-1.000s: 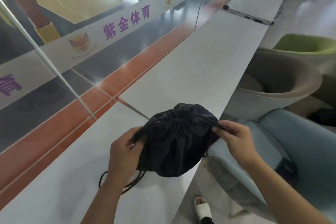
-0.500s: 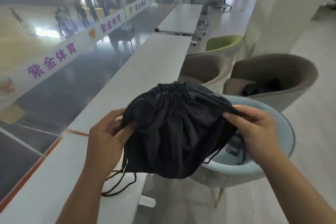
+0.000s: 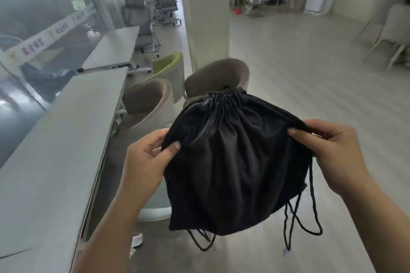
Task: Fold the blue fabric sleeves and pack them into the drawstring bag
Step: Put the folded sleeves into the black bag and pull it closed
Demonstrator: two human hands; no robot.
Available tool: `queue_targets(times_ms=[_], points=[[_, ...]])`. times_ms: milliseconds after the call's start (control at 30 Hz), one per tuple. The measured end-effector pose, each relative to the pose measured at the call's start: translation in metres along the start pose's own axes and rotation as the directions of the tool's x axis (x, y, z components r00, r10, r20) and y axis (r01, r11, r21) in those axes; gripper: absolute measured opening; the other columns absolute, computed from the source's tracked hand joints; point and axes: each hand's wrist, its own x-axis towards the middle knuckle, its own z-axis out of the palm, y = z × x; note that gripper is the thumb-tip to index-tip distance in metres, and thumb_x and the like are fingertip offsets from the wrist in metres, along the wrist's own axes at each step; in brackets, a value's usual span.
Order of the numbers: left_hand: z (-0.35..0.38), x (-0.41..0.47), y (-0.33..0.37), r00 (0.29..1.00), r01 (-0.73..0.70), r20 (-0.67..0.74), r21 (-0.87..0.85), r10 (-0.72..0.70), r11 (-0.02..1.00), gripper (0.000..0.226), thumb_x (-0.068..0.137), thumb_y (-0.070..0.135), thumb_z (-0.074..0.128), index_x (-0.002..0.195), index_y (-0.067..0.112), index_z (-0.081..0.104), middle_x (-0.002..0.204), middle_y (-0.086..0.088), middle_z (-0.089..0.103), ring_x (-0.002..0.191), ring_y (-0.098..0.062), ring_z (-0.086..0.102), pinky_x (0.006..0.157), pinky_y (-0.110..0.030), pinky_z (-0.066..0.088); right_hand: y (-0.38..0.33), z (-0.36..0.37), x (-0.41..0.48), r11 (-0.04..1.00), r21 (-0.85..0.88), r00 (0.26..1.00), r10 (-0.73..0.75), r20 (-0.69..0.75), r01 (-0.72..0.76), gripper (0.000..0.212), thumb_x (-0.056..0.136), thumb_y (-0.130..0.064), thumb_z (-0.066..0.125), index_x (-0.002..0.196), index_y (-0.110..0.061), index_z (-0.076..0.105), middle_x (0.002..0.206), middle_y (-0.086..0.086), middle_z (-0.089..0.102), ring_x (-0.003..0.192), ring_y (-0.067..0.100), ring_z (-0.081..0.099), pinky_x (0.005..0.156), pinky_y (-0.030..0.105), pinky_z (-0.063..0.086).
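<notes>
Glass wall [image 3: 33,17]: runs along the far left; a white band with purple lettering crosses it, too blurred to read.
Counter [image 3: 55,139]: long pale grey top along the left side, from near to far.
Office chair [image 3: 142,22]: grey mesh, at the far end of the counter.
Brown tub chair [image 3: 146,99]: just right of the counter edge; a green chair [image 3: 170,66] stands behind it.
Left hand [image 3: 146,162]: grasps the bag's left edge, thumb on the near face, fingers curled behind the cloth.
Drawstring bag [image 3: 233,162]: black, held in the air between both hands, right of the counter and above the floor. Its mouth is gathered tight at the far top; the body hangs rounded and full toward the viewer. Contents not visible.
Pillar [image 3: 206,17]: white, far behind the bag.
Cords [image 3: 310,217]: black loops hang loose below the bag's near edge, at the centre and at the right.
Right hand [image 3: 332,153]: pinches the bag's upper right edge, fingers curled over the cloth.
Floor [image 3: 310,73]: pale grey, open on the right.
</notes>
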Motion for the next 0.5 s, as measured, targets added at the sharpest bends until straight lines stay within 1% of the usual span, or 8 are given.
queue_targets(times_ms=[67,100,200,333,400,500], points=[[0.037,0.024,-0.006,0.998,0.006,0.057,-0.039,-0.004,0.999,0.028,0.086,-0.01,0.067,0.108,0.005,0.073,0.098,0.002,0.078,0.089,-0.009,0.073,0.079,-0.02,0.057,0.009,-0.031,0.015,1.0,0.006,0.997,0.013,-0.08,-0.013,0.02,0.082,0.004,0.072,0.082,-0.014,0.078,0.072,0.0,0.076,0.064,0.014,0.071,0.059,0.019,0.054],[0.054,0.038,-0.011,0.996,0.006,0.085,-0.055,-0.001,0.998,0.028,0.086,-0.01,0.067,0.109,0.004,0.072,0.099,0.0,0.078,0.09,-0.011,0.073,0.081,-0.022,0.058,0.015,-0.045,0.024,1.0,0.01,0.993,0.019,-0.118,-0.018,0.022,0.082,0.006,0.072,0.082,-0.015,0.078,0.072,0.0,0.076,0.064,0.013,0.071,0.06,0.019,0.054],[0.108,0.083,-0.025,0.986,0.033,0.168,-0.099,-0.016,0.995,0.027,0.087,-0.009,0.066,0.107,0.008,0.072,0.097,-0.001,0.078,0.089,-0.014,0.074,0.08,-0.025,0.059,0.034,-0.08,0.057,0.999,-0.028,0.979,0.039,-0.199,-0.046,0.024,0.083,0.007,0.072,0.081,-0.015,0.079,0.075,0.003,0.077,0.066,0.016,0.072,0.063,0.021,0.056],[0.179,0.15,-0.047,0.965,0.055,0.261,-0.166,-0.01,0.985,0.03,0.088,-0.01,0.064,0.101,0.015,0.072,0.093,0.006,0.078,0.088,-0.009,0.073,0.078,-0.022,0.058,0.058,-0.119,0.118,0.988,-0.118,0.957,0.061,-0.284,-0.098,0.027,0.085,0.004,0.071,0.077,-0.02,0.08,0.076,0.003,0.077,0.067,0.017,0.072,0.063,0.022,0.056],[0.211,0.186,-0.057,0.951,0.075,0.308,-0.189,-0.013,0.979,0.03,0.088,-0.01,0.064,0.102,0.016,0.071,0.094,0.006,0.078,0.09,-0.009,0.073,0.08,-0.02,0.057,0.065,-0.134,0.152,0.978,-0.166,0.944,0.067,-0.324,-0.126,0.032,0.085,0.004,0.071,0.076,-0.024,0.081,0.074,0.001,0.077,0.066,0.014,0.071,0.061,0.02,0.055],[0.254,0.241,-0.064,0.926,0.094,0.376,-0.184,-0.018,0.978,0.031,0.089,-0.008,0.064,0.103,0.018,0.072,0.096,0.004,0.078,0.094,-0.013,0.074,0.082,-0.023,0.058,0.068,-0.156,0.203,0.953,-0.248,0.925,0.07,-0.372,-0.172,0.037,0.086,0.004,0.069,0.073,-0.029,0.081,0.073,-0.003,0.077,0.064,0.01,0.07,0.058,0.017,0.053]])
